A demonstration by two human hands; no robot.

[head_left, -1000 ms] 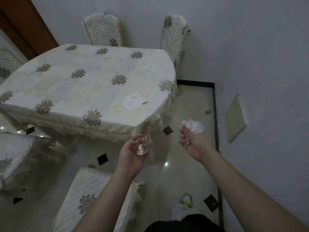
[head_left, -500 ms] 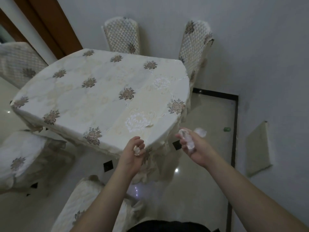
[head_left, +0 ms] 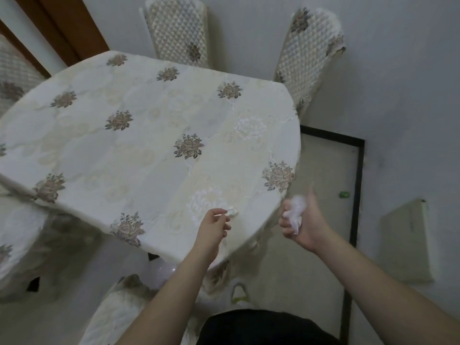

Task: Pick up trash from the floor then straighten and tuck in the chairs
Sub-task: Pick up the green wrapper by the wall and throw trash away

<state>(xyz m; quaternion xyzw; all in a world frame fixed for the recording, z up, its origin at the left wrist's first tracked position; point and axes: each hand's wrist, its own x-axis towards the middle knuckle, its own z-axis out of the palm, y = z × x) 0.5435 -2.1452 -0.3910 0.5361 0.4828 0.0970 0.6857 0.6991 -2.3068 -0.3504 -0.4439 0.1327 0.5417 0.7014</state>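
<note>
From the head view, I judged the trash pickup partly done. My right hand (head_left: 305,224) gripped a crumpled wad of white tissue (head_left: 295,211), fingers curled round it. My left hand (head_left: 214,226) pinched a small white paper scrap (head_left: 231,211) at its fingertips, over the near edge of the bench with the cream floral cloth (head_left: 149,145). A small green bit (head_left: 344,194) lay on the glossy pale floor (head_left: 323,170), well beyond my right fingers. The cream quilted-back chairs (head_left: 178,28) past the bench were not yet straightened, one (head_left: 311,53) leaning askew. The tissue looked soft, fluffy and blurred.
</note>
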